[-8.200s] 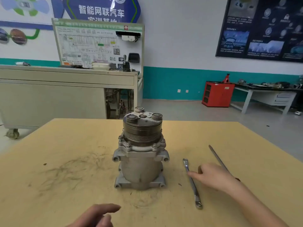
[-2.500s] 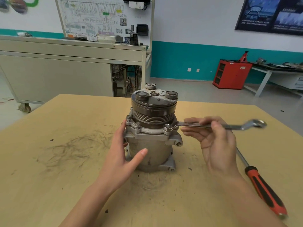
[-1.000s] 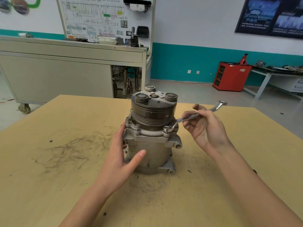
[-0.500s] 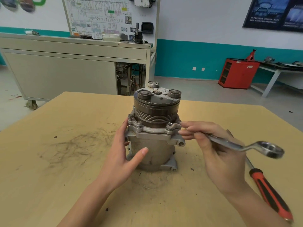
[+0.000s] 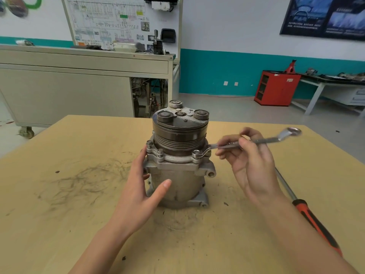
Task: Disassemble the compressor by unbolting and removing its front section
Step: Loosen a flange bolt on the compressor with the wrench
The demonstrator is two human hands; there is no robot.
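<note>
Left grip [image 5: 138, 194] spread against compressor [image 5: 183, 182], fingertips hidden; right grip [image 5: 254, 165] pinches wrench [image 5: 268, 139]; screwdriver [image 5: 316, 226] half-hidden.

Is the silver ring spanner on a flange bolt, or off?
On: the silver ring spanner encircles the grey metal compressor's front-right flange bolt.
</note>
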